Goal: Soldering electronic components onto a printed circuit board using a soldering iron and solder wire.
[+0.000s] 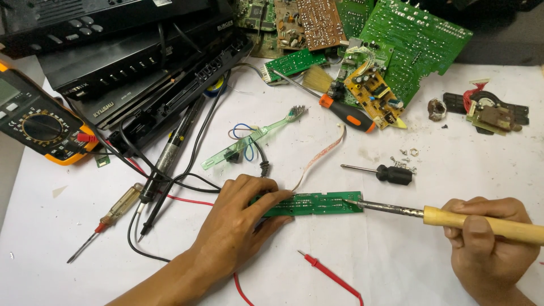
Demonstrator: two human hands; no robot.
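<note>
You are pinning the green circuit strip (315, 203) flat with your left hand (241, 218) while your right hand (487, 241), clenched around the soldering iron (453, 217), is touching its tip to the strip's right end, the joint unfinished.

Multimeter screen (8, 90) — grey-green rectangular display, far left edge, in an orange-and-black housing. Black device casings (113, 73) at upper left carry small white printed labels — text omitted.

A white surface (430, 255) carries a narrow green circuit board (317, 204), a multimeter (39, 122), screwdrivers and a green toothbrush (255, 139). Loose circuit boards (408, 39) and black device casings (124, 62) crowd its far edge.
</note>
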